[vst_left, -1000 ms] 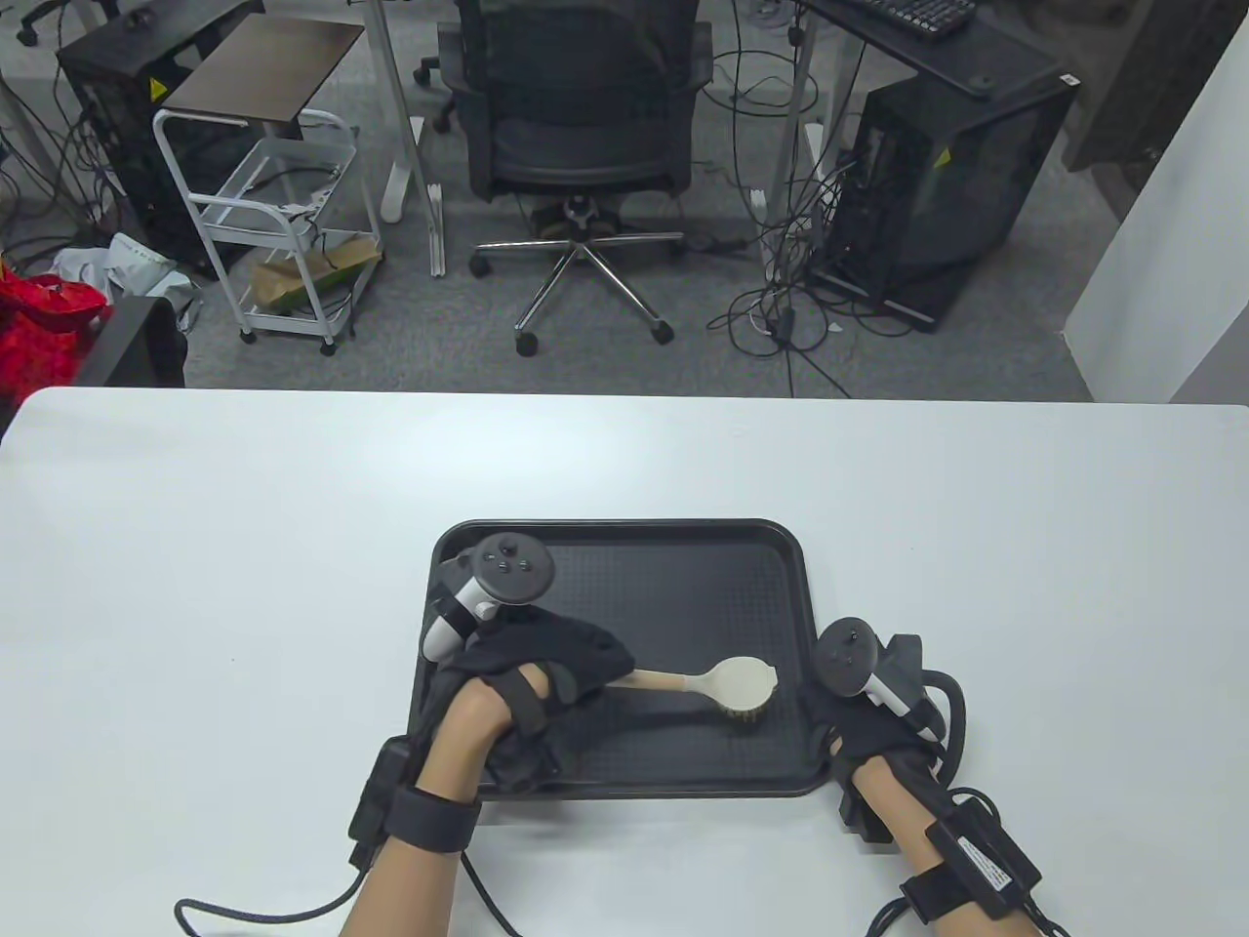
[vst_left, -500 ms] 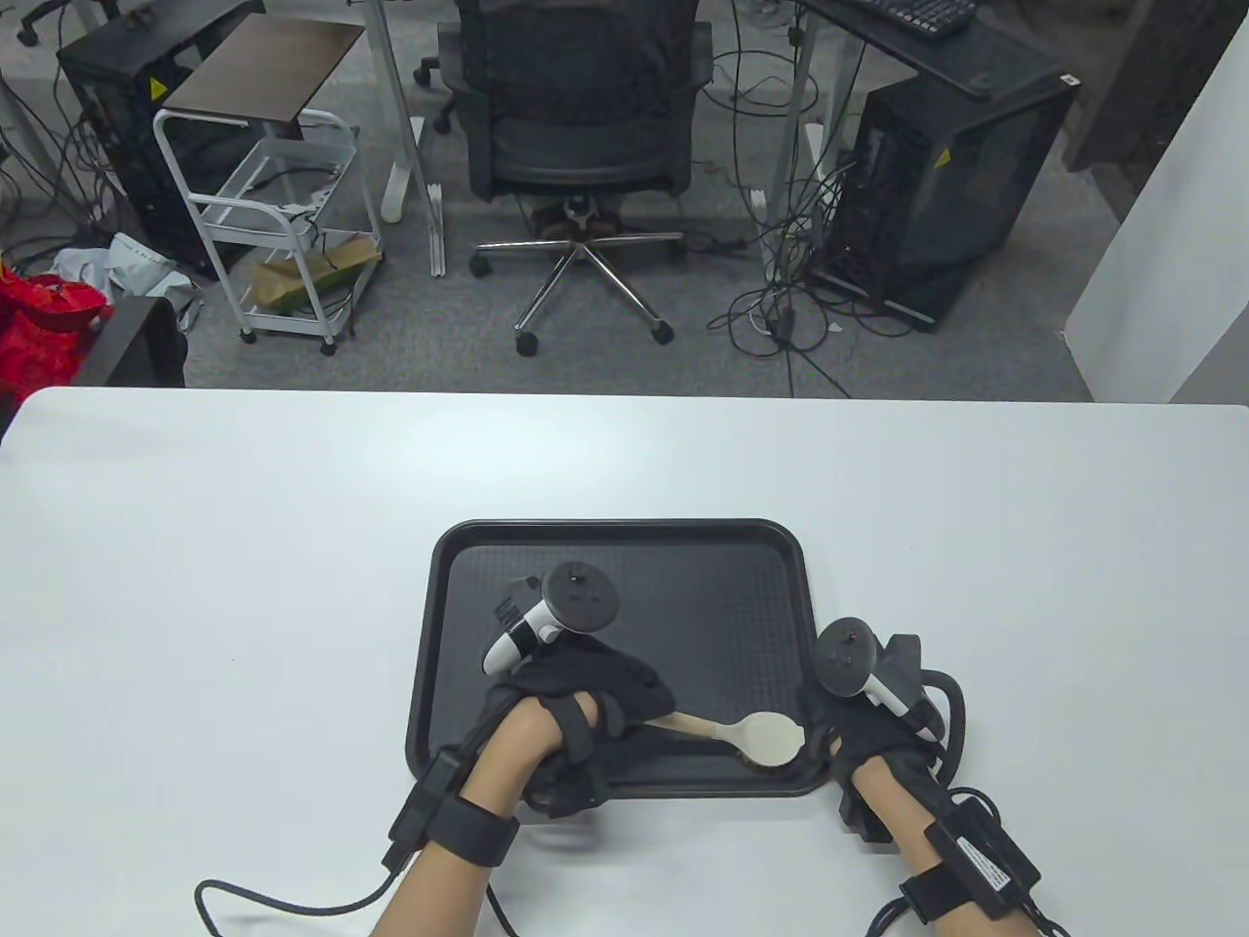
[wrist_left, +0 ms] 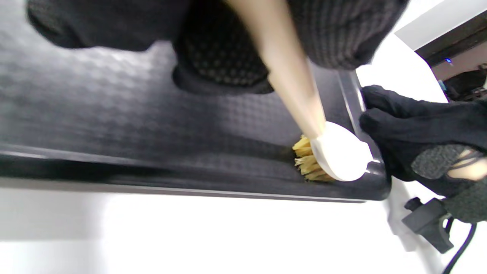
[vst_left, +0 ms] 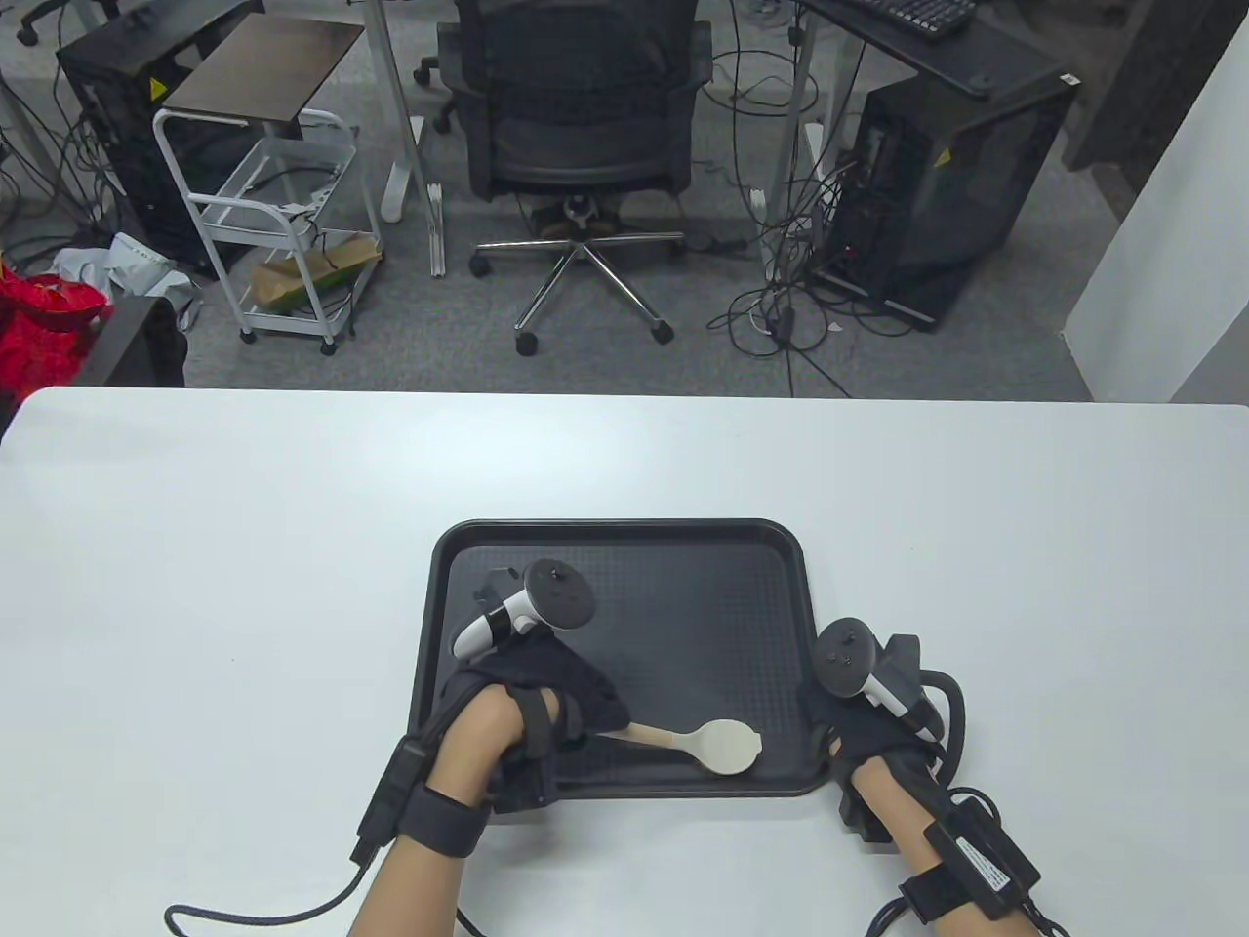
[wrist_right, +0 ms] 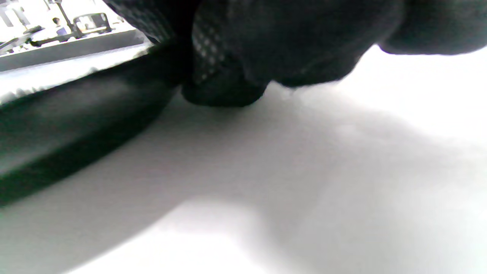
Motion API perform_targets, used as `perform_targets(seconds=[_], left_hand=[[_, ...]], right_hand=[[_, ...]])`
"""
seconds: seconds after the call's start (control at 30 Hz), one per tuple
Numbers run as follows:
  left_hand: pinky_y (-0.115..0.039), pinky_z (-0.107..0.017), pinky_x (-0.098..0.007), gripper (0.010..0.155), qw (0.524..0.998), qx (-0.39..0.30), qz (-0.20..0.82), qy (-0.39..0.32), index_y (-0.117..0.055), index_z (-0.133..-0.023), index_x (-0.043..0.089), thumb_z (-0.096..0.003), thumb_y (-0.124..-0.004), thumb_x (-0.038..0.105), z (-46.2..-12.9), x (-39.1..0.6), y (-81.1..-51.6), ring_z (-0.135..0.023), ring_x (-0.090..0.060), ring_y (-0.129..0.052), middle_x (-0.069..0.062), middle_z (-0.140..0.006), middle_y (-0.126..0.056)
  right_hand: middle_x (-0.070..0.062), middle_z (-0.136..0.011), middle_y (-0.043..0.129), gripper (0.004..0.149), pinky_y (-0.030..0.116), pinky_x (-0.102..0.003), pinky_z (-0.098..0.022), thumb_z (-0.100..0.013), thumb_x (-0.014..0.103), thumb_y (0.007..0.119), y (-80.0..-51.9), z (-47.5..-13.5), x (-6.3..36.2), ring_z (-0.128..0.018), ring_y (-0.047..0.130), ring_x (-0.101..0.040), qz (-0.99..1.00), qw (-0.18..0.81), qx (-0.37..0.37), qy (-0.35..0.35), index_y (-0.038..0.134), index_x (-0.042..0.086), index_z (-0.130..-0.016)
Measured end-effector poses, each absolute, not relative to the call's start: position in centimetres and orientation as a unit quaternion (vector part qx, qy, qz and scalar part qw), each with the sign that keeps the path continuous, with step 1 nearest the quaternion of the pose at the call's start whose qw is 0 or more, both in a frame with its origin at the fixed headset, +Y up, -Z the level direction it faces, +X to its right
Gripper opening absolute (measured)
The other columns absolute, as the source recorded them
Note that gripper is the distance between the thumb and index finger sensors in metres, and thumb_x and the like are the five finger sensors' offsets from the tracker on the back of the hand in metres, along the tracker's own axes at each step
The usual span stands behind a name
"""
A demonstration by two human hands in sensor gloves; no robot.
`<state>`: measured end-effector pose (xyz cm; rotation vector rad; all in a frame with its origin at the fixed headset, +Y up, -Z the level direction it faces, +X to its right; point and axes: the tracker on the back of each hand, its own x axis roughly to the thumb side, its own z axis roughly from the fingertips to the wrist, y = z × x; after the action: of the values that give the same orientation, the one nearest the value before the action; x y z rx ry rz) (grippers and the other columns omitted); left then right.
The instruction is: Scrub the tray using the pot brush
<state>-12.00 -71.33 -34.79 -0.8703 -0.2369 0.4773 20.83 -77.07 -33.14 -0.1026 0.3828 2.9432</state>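
Left hand (vst_left: 546, 703) grips the pale wooden pot brush (vst_left: 722, 747); right hand (vst_left: 859, 727) holds the black textured tray's (vst_left: 624, 547) rim.

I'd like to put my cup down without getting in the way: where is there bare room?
The table is bare beyond the tray and on both flanks. It is crowded at the tray's near edge: the left hand grips the brush there, and the right hand rests on the near right corner.

The right hand (wrist_right: 289, 42) fills the top, one fingertip (wrist_right: 222, 93) touching the table (wrist_right: 304, 182) beside the tray (wrist_right: 76, 125).
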Motion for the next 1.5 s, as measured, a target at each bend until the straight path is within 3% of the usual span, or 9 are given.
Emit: perform_targets(seconds=[0.77, 1.5], left_hand=[[-0.083, -0.04, -0.055, 0.052, 0.874, -0.387, 0.293, 0.024, -0.103, -0.069, 0.012, -0.0294, -0.098, 0.046, -34.7, -24.7, -70.6, -0.01, -0.029, -0.097, -0.01, -0.04, -0.108], [-0.074, -0.047, -0.059, 0.049, 0.862, -0.31, 0.358, 0.183, -0.107, -0.066, 0.012, -0.0257, -0.102, 0.04, -31.0, -37.3, -70.5, -0.018, -0.036, -0.092, -0.014, -0.044, -0.105]], right_hand=[[-0.003, -0.039, 0.098, 0.06, 0.083, -0.045, -0.023, -0.048, 0.037, 0.073, -77.1, -33.1, 20.8, -0.012, 0.094, -0.023, 0.987, 0.087, -0.034, 0.129, 0.055, 0.006, -0.096], [-0.003, -0.039, 0.098, 0.06, 0.083, -0.045, -0.023, -0.048, 0.037, 0.073, -77.1, -33.1, 20.9, -0.012, 0.094, -0.023, 0.987, 0.088, -0.035, 0.13, 0.055, 0.006, -0.097]])
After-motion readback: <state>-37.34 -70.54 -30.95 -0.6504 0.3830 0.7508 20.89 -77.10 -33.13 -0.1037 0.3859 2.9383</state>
